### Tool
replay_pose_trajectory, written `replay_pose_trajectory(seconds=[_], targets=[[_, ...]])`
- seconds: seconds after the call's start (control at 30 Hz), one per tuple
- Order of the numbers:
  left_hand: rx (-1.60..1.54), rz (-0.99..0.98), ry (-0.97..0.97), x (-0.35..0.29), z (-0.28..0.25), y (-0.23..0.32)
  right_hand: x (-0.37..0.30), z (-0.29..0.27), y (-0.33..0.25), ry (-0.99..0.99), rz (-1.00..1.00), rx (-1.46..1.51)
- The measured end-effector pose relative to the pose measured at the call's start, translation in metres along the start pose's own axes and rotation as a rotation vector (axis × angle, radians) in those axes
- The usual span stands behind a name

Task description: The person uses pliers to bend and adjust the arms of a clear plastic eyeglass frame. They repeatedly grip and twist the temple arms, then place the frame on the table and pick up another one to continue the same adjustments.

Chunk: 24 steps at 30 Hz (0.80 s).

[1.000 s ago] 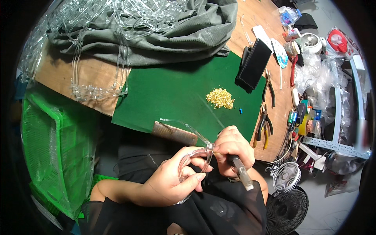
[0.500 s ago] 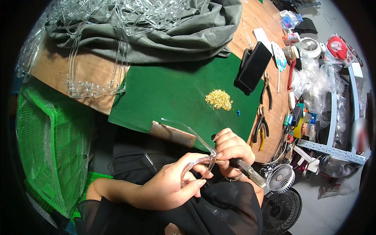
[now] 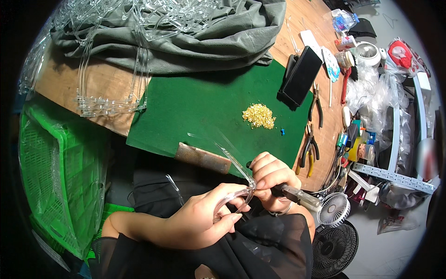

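A clear plastic eyeglass frame is held over my lap, near the front edge of a green mat. My left hand is closed round its curved front, thumb and fingers pinching the rim. One clear temple arm points up toward the mat; another sticks out left of my wrist. My right hand meets the frame at its hinge corner, its thumb against the plastic. Those same fingers wrap a dark-gripped hand tool with a translucent grey end, whose working tip is hidden.
On the green mat lie a pile of tiny gold metal pieces, a small blue part and a black phone. Pliers rest rightward. Clear frames and grey cloth fill the far left. A ridged block juts from the edge.
The tool's grey end has tilted slightly and shifted right. The temple arms have swung a little, the raised one blurring. Both hands keep their grip.
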State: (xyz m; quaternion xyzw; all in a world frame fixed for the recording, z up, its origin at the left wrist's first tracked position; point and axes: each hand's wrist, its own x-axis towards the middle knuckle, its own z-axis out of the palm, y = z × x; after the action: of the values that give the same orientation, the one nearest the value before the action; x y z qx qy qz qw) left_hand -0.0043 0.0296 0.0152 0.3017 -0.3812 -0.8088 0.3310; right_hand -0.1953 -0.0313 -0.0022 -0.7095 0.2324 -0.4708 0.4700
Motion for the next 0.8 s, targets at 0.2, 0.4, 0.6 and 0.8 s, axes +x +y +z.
replay_pose_trajectory(seconds=[0.2, 0.4, 0.6, 0.8], targets=[[-0.208, -0.052, -0.042, 0.003, 0.000, -0.003, -0.007, 0.000, -0.007, 0.080, 0.148, 0.111], [-0.287, -0.103, 0.035, -0.003, -0.004, 0.001, -0.004, -0.027, -0.056, -0.373, 1.172, 0.130], [-0.295, -0.093, 0.018, 0.002, -0.003, 0.000, -0.004, -0.028, -0.070, -0.549, 1.129, -0.024], [-0.282, -0.124, 0.063, 0.000, -0.002, 0.001, 0.011, -0.026, -0.071, -0.616, 1.134, -0.088]])
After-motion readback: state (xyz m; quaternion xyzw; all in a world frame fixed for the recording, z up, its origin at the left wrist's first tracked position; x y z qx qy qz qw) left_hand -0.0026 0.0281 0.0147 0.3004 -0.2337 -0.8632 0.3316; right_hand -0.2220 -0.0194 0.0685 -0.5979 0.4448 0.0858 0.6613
